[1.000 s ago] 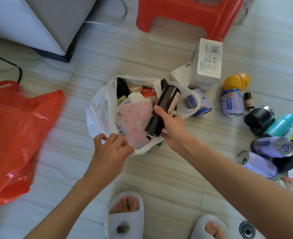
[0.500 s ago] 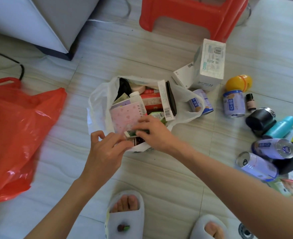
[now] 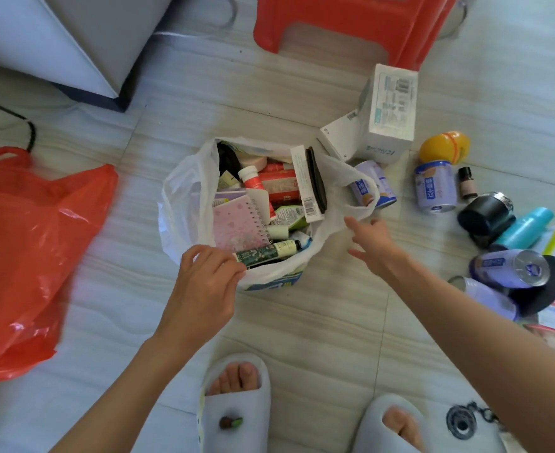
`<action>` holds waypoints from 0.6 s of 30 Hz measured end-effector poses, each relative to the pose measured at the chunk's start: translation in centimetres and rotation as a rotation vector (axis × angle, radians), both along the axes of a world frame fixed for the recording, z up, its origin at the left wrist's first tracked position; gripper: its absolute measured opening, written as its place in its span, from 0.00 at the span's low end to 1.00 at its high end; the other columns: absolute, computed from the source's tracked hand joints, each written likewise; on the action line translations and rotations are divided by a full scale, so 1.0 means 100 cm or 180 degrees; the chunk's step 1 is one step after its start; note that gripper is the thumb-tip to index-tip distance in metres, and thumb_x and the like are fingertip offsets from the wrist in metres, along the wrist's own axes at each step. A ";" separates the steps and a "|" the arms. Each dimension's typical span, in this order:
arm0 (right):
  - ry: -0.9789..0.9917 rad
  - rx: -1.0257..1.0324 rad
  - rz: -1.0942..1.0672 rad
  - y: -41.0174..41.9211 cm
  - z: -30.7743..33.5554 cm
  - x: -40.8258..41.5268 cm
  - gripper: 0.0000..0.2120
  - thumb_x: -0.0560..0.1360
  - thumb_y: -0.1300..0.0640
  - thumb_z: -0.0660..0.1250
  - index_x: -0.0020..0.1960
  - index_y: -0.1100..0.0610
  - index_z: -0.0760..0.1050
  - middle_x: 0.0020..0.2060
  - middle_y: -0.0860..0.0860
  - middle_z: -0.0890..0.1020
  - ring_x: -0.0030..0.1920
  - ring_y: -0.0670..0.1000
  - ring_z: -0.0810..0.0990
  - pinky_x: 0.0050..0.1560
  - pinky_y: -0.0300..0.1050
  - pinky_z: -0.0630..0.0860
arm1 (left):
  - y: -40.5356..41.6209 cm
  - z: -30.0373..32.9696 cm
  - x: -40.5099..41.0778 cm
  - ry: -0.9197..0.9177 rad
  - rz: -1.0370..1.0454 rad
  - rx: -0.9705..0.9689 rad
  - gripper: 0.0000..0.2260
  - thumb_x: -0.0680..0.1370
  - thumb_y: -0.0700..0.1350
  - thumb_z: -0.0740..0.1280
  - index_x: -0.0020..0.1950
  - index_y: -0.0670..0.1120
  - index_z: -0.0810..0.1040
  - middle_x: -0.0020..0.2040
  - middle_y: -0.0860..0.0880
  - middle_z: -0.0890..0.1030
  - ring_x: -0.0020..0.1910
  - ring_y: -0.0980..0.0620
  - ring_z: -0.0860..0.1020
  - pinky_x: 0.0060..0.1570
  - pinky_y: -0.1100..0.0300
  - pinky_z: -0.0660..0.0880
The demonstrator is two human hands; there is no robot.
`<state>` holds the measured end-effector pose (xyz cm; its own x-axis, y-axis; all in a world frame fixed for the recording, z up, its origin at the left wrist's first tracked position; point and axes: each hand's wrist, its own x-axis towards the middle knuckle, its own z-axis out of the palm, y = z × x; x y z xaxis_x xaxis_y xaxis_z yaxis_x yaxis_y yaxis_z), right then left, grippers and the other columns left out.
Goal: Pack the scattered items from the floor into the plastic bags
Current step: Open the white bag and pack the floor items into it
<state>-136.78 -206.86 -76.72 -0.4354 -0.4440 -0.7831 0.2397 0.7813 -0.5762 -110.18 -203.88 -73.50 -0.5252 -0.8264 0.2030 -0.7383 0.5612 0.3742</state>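
Observation:
A white plastic bag [image 3: 184,204] stands open on the floor, filled with a pink notebook [image 3: 236,223], tubes, boxes and cartons. My left hand [image 3: 207,282] pinches the bag's near rim. My right hand [image 3: 372,238] hovers empty just right of the bag, fingers spread, near its right handle. A red plastic bag [image 3: 31,253] lies flat at the left. Scattered to the right are several purple cans [image 3: 434,186], a white box [image 3: 388,116], a yellow egg-shaped thing [image 3: 444,147], a small brown bottle [image 3: 467,183], a black jar [image 3: 485,215] and a teal bottle [image 3: 524,228].
A red plastic stool [image 3: 351,24] stands behind the items. A grey furniture corner [image 3: 73,44] and a black cable [image 3: 27,125] are at the upper left. My two slippered feet [image 3: 236,403] are at the bottom edge. A keyring [image 3: 462,421] lies by the right slipper.
My right hand put the dark brown bottle into the white bag, let go and drew back to the right, now empty. My left hand kept hold of the bag's rim.

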 end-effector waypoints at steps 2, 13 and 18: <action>-0.0441 -0.0241 -0.0169 -0.006 -0.005 0.004 0.18 0.78 0.55 0.62 0.66 0.58 0.66 0.57 0.51 0.73 0.59 0.53 0.72 0.56 0.51 0.73 | -0.003 0.000 -0.006 0.0080 -0.0122 0.0283 0.08 0.75 0.40 0.61 0.43 0.41 0.80 0.40 0.46 0.78 0.42 0.51 0.71 0.48 0.60 0.68; 0.1350 -0.1898 0.0876 -0.017 0.095 0.038 0.15 0.79 0.55 0.58 0.34 0.57 0.68 0.32 0.48 0.70 0.32 0.37 0.68 0.37 0.31 0.67 | -0.012 0.017 -0.006 0.0009 0.0050 0.0700 0.10 0.75 0.44 0.61 0.44 0.43 0.81 0.39 0.50 0.78 0.40 0.56 0.70 0.36 0.67 0.68; 0.1465 -0.1884 0.1348 0.007 0.094 0.038 0.16 0.79 0.55 0.58 0.33 0.57 0.66 0.28 0.49 0.67 0.29 0.43 0.63 0.32 0.34 0.63 | -0.004 0.022 0.012 -0.0210 0.0009 0.0855 0.11 0.75 0.47 0.61 0.42 0.45 0.82 0.37 0.51 0.79 0.35 0.51 0.76 0.32 0.63 0.71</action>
<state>-132.95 -206.18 -67.31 -0.3582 -0.9202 -0.1578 -0.3615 0.2925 -0.8853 -108.99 -204.32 -71.28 -0.5278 -0.8474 -0.0581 -0.7674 0.4464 0.4603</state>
